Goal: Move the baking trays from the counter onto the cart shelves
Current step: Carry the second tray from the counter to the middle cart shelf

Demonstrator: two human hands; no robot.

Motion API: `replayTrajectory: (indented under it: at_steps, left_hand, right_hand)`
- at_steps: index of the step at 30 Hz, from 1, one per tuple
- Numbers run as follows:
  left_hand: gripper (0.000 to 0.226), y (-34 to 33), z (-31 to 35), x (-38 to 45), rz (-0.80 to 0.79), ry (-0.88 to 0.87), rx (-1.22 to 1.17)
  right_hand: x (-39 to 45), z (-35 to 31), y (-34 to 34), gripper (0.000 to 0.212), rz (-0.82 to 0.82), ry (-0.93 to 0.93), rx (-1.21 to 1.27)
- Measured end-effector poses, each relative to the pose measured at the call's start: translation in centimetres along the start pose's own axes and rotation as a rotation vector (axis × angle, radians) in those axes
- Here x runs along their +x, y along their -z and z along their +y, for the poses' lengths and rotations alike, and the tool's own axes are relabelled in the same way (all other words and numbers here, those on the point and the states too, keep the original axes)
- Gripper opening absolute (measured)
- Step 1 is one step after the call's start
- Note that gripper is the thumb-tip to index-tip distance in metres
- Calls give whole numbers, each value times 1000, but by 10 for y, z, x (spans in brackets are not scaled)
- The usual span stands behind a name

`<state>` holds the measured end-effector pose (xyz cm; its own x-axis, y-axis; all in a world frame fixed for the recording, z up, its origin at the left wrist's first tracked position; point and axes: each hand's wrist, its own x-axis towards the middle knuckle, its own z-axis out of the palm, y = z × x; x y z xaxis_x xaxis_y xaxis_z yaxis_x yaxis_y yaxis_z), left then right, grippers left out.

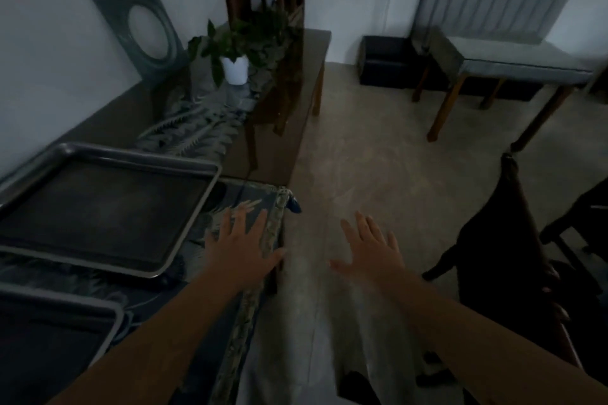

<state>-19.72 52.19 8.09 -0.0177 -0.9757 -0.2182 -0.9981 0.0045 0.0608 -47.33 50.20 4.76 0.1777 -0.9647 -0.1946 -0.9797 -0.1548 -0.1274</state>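
Note:
A metal baking tray (98, 207) with a dark bed lies flat on the counter (273, 148) at the left. A second baking tray (49, 335) sits nearer to me at the lower left, partly cut off by the frame edge. My left hand (241, 250) is spread flat over the patterned cloth (230, 204) at the counter's near edge, just right of the first tray and apart from it. My right hand (370, 250) hovers open over the floor, holding nothing. No cart is visible in this dim view.
A potted plant (235, 67) and a leaning grey board with a round hole (138, 29) stand at the counter's far end. A dark chair (513, 240) stands at the right. A padded bench (513, 59) and a dark box (385, 61) line the far wall.

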Motion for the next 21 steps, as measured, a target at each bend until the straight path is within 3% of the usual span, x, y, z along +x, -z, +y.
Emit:
replayTrajectory:
  at_steps: [5, 11, 21]
  left_hand:
    - [102, 7, -4, 56, 63, 175, -54]
    - [111, 2, -15, 87, 109, 427, -138]
    - [104, -17, -79, 57, 48, 874, -219]
  right_hand:
    - [106, 8, 24, 107, -10, 191, -27]
    - [215, -7, 50, 114, -40, 430, -95]
    - [307, -138, 38, 107, -178, 836, -207]
